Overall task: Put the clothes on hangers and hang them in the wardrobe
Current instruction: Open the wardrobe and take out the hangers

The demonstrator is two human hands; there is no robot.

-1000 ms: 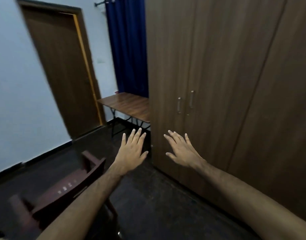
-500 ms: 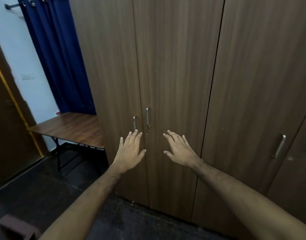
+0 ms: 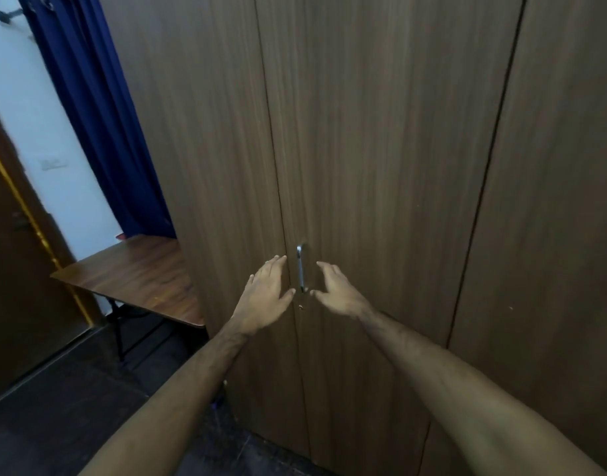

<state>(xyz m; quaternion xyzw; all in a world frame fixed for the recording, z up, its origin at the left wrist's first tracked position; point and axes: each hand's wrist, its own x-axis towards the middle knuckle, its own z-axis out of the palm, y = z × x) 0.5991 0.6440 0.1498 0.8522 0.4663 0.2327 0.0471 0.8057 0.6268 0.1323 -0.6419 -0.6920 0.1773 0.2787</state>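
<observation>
You stand facing a tall brown wardrobe (image 3: 381, 149), its doors closed. Your left hand (image 3: 266, 297) and right hand (image 3: 338, 292) reach toward the centre seam, either side of a slim metal handle (image 3: 300, 267). Each grip is wide, fingers relaxed, holding nothing. The left hand covers the spot beside the seam, so you cannot tell whether a second handle lies beneath it. No clothes or hangers are in view. To your left, a wooden bench (image 3: 133, 269) stands before a blue curtain (image 3: 99, 115). Risks, likely: fingers slipping off the narrow handle, or the left door swinging into the bench.
</observation>
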